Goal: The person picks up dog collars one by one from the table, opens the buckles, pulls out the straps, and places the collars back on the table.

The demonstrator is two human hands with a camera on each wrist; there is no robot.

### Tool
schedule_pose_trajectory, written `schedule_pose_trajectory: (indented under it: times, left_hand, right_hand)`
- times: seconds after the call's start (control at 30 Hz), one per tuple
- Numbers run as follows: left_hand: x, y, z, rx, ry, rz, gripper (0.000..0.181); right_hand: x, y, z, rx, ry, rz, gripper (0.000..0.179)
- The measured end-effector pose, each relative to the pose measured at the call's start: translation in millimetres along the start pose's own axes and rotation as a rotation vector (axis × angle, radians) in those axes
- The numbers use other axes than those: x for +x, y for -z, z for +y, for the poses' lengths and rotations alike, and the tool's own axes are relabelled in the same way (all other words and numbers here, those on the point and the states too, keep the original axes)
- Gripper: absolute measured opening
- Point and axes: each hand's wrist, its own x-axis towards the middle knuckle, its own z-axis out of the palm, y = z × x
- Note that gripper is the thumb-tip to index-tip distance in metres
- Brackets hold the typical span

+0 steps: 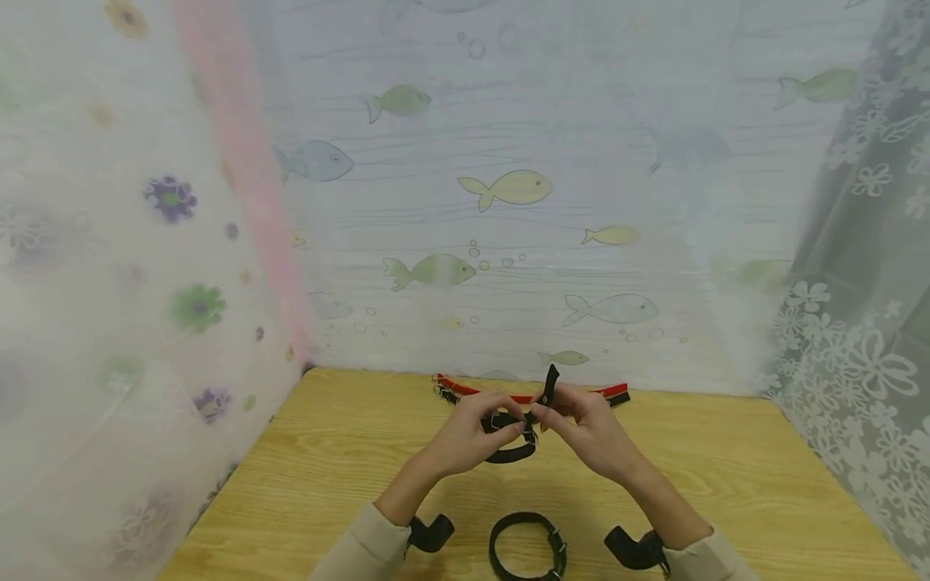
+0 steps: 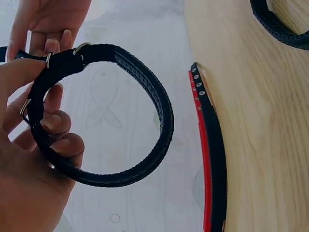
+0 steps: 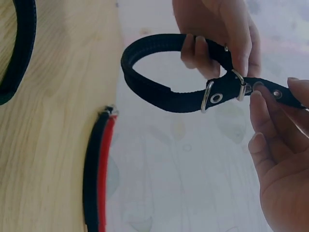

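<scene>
Above the middle of the desk [image 1: 327,460], the left hand [image 1: 465,440] curls its fingers round a black collar [image 1: 512,440] bent into a loop, gripping it beside the metal buckle. The right hand [image 1: 584,432] pinches the collar's free strap end, which sticks up past the buckle; the two hands almost touch. In the right wrist view the strap runs through the buckle and a metal ring, with an eyelet showing between them. Two black collars show in all: the held one and a second black collar [image 1: 526,547], fastened into a ring, lying on the desk near the wrists. One red-and-black strap [image 1: 523,395] lies flat along the desk's far edge. The desk is light wood grain. A fish-printed curtain [image 1: 508,186] hangs behind it, with flowered curtains on both sides.
</scene>
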Motion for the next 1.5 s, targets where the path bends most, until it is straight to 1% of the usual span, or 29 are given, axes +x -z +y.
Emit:
schedule_pose_trajectory:
  times: [0.13, 0.23, 0.33, 0.43, 0.57, 0.67, 0.77, 0.87, 0.93, 1.03, 1.1, 1.2, 1.3, 1.4, 1.5]
  left_hand:
    - [0.4, 1.6, 0.8, -0.003, 0.008, -0.057, 0.012]
    - [0.2, 3.1, 0.7, -0.008, 0.008, -0.108, 0.011]
    - [-0.6, 3.6, -1.5, -0.021, 0.004, -0.138, 0.009]
    - [-1.4, 3.7, -3.3, -0.039, 0.000, -0.151, 0.008]
    - [-1.9, 4.4, -4.1, -0.103, 0.018, -0.130, 0.008]
    - [-1.9, 4.4, -4.7, -0.152, 0.045, -0.104, 0.008]
    - [-2.8, 3.8, -5.3, -0.176, 0.069, -0.095, 0.008]
    - [-4.4, 3.3, -5.8, -0.187, 0.070, -0.089, 0.008]
    - [-5.2, 2.7, -6.9, -0.180, 0.050, -0.083, 0.007]
    - [-5.3, 2.5, -7.0, -0.155, 0.020, -0.076, 0.006]
    - [-4.8, 2.4, -6.1, -0.131, 0.009, -0.071, 0.012]
    - [-2.9, 1.4, -3.2, -0.098, 0.013, -0.068, 0.023]
    - [-1.5, -0.6, -2.1, -0.072, 0.010, -0.067, 0.026]
    - [-1.7, -2.4, -3.2, -0.050, -0.019, -0.066, 0.030]
    - [-2.5, -3.2, -5.3, -0.032, -0.060, -0.054, 0.026]
  right_hand:
    - [-0.5, 0.2, -1.1, 0.016, -0.029, 0.003, 0.010]
    - [0.1, -0.1, -2.0, 0.036, -0.034, -0.007, 0.010]
    - [1.5, -0.6, -2.4, 0.054, -0.028, -0.031, 0.008]
    - [2.4, -0.3, -1.9, 0.057, -0.011, -0.042, 0.006]
    - [0.5, 2.0, -0.8, 0.096, -0.024, -0.002, 0.010]
    - [-1.5, 3.7, -0.2, 0.147, -0.060, 0.029, 0.015]
    - [-2.2, 4.4, 0.2, 0.174, -0.093, 0.033, 0.016]
    - [-1.6, 4.2, 0.5, 0.179, -0.110, 0.024, 0.015]
    - [-0.6, 3.7, 0.7, 0.182, -0.108, 0.011, 0.014]
    - [1.1, 2.7, -0.2, 0.156, -0.080, -0.005, 0.011]
    - [2.6, 1.5, -2.2, 0.130, -0.060, -0.015, 0.009]
    - [5.3, -0.3, -6.1, 0.081, -0.042, -0.028, 0.006]
    - [8.4, -2.7, -8.3, 0.043, -0.033, -0.045, 0.007]
    - [10.1, -4.9, -8.3, 0.013, -0.031, -0.051, 0.008]
    - [10.8, -6.1, -7.7, -0.005, -0.034, -0.046, 0.007]
